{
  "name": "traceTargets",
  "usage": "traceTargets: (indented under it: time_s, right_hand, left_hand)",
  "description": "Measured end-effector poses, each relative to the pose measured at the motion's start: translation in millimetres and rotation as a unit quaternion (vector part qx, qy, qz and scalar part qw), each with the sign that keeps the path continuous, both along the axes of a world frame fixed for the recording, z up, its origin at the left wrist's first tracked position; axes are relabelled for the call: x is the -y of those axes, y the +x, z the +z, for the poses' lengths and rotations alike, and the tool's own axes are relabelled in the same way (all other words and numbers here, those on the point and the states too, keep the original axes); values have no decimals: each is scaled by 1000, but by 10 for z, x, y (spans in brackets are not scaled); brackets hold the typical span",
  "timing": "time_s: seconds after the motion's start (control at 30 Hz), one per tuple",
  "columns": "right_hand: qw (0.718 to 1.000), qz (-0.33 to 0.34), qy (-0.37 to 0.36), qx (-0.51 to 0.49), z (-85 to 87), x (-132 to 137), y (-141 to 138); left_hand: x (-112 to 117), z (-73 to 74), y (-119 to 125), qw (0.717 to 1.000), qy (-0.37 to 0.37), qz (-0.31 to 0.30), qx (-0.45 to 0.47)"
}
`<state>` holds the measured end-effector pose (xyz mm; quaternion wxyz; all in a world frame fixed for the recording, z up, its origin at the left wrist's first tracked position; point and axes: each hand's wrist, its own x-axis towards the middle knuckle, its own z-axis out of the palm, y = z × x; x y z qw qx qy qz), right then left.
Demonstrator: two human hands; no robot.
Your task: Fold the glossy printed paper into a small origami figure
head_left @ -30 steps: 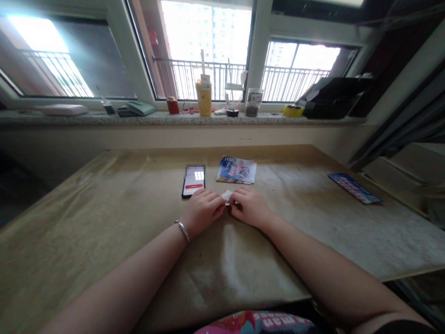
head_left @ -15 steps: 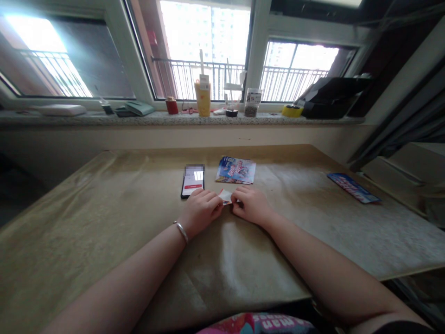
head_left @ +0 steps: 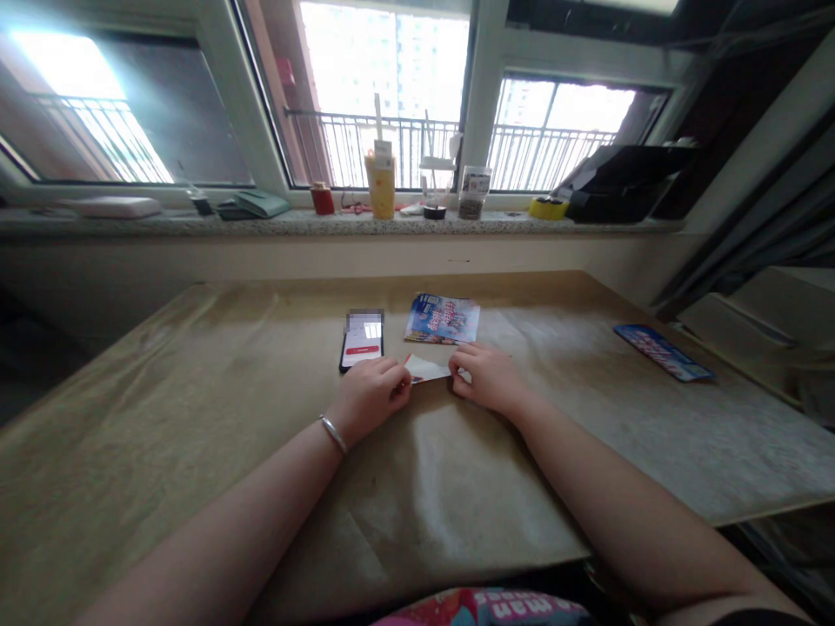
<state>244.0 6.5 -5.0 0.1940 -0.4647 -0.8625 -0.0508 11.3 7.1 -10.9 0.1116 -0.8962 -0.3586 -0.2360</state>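
Observation:
A small folded piece of paper (head_left: 429, 369), white with a coloured edge, lies low over the table between my two hands. My left hand (head_left: 373, 391), with a silver bangle on its wrist, pinches the paper's left end. At the right end my right hand (head_left: 488, 378) has its fingers curled closed on the paper. Just beyond my left hand a phone (head_left: 362, 341) lies with its screen lit. Beyond the paper rests a stack of blue printed leaflets (head_left: 444, 319).
Another blue printed leaflet (head_left: 664, 352) lies at the table's right side. On the windowsill (head_left: 261, 224) stand a yellow drink cup (head_left: 381, 184), a red jar (head_left: 322, 198), a clear container (head_left: 474, 193), yellow tape (head_left: 548, 208) and a black box (head_left: 619, 183).
My hands have moved apart, the right one shifting right and the left slightly left. More of the paper between them now shows.

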Motion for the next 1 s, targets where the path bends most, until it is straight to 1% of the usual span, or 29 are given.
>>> traceTargets:
  time_s: [0.2, 0.37, 0.57, 0.7, 0.8, 0.9, 1.0]
  right_hand:
    - [997, -18, -7, 68, 73, -15, 72]
    - [993, -28, -10, 112, 89, -41, 136]
    - [992, -61, -32, 110, 106, -40, 190]
    - [990, -58, -29, 129, 119, -51, 209]
    - [989, -62, -40, 130, 113, -60, 217]
    - [988, -98, -50, 105, 97, -57, 214]
    - [987, -138, -37, 70, 86, -37, 184]
  left_hand:
    - [-1, 5, -30, 1000, -9, 15, -5]
    - [6, 17, -40, 1000, -20, 17, 6]
    - [2, 11, -61, 999, -31, 22, 10]
    - [-10, 7, -85, 998, -53, 25, 13]
    - [-20, 5, -115, 997, -64, 27, 17]
    - [-22, 0, -134, 998, -62, 33, 9]
    - [-11, -5, -121, 998, -60, 24, -7]
